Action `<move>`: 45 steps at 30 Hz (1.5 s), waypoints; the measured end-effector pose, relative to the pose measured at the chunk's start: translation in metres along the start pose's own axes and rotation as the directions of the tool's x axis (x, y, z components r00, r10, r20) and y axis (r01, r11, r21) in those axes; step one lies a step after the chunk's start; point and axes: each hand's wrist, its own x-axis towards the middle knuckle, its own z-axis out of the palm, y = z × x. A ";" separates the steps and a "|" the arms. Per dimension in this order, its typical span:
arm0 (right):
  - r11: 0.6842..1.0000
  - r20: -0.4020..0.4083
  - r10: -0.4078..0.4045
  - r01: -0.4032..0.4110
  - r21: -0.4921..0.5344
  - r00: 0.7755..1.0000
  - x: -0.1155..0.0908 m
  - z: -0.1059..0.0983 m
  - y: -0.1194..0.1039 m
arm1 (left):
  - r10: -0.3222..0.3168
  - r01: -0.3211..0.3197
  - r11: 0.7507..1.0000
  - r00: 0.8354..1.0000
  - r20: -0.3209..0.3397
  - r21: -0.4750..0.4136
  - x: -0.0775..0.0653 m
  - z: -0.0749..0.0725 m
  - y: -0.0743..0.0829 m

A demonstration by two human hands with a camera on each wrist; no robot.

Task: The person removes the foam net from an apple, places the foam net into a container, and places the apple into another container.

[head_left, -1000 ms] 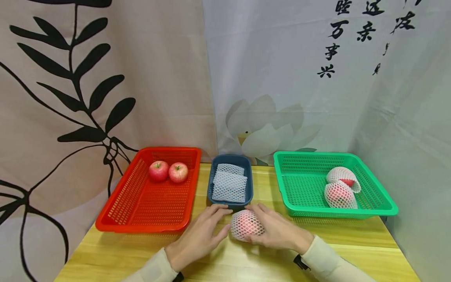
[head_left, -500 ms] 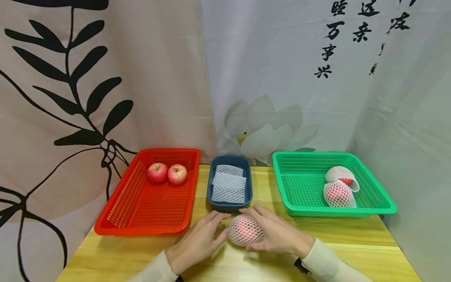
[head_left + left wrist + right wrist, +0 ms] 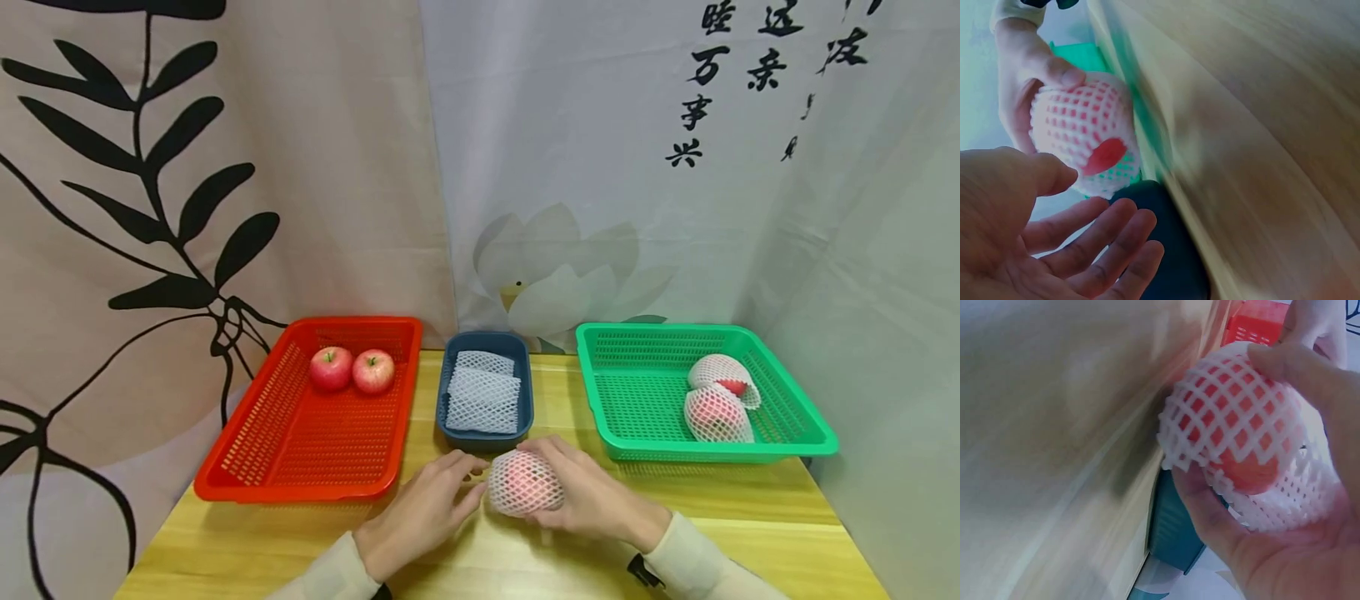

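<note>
My right hand point(image 3: 600, 500) grips an apple in a white foam net sleeve point(image 3: 525, 483), close over the table in front of the blue bin. The right wrist view shows the thumb and fingers curled round the netted apple point(image 3: 1235, 412), with red skin bare at an opening and loose netting over the palm. Left of it, my left hand point(image 3: 420, 517) has its fingers loosely bent and spread, with nothing held. In the left wrist view that hand's thumb and fingers point(image 3: 1138, 250) are near the sleeve, and a round red patch of apple shows through the net's open end.
The red basket point(image 3: 315, 450) at left holds two bare apples point(image 3: 352, 371). A dark blue bin point(image 3: 483, 437) with folded foam nets point(image 3: 483, 400) stands behind my hands. At right, the green basket point(image 3: 637, 408) contains two netted apples point(image 3: 717, 412). A printed curtain hangs behind.
The netted apple has shifted and turned slightly in my right hand. My left hand stays almost in place beside it. The whole head view has drifted a little.
</note>
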 end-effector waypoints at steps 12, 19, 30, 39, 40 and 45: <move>0.998 -0.098 -0.064 0.066 0.012 0.993 0.002 -0.010 -0.006 | 0.074 -0.079 0.996 0.993 -0.088 -0.049 0.001 0.001 0.002; 0.996 -0.095 -0.085 0.086 0.007 0.992 0.001 -0.011 -0.006 | 0.071 -0.077 0.996 0.989 -0.133 -0.040 0.005 -0.001 0.007; 0.995 -0.101 -0.104 0.105 -0.002 0.989 -0.001 -0.014 -0.008 | 0.150 -0.166 0.982 0.976 -0.158 -0.090 0.009 -0.006 0.015; 0.995 -0.085 -0.098 0.098 -0.005 0.991 -0.003 -0.015 -0.008 | 0.196 -0.209 0.974 0.971 -0.133 -0.090 0.009 -0.004 0.023; 0.996 -0.081 -0.089 0.090 0.001 0.993 -0.003 -0.015 -0.008 | 0.206 -0.218 0.972 0.970 -0.128 -0.087 0.009 -0.003 0.023; 0.996 -0.060 -0.064 0.068 0.056 0.996 -0.004 -0.015 -0.011 | 0.240 -0.250 0.964 0.965 -0.107 -0.095 0.011 0.001 0.027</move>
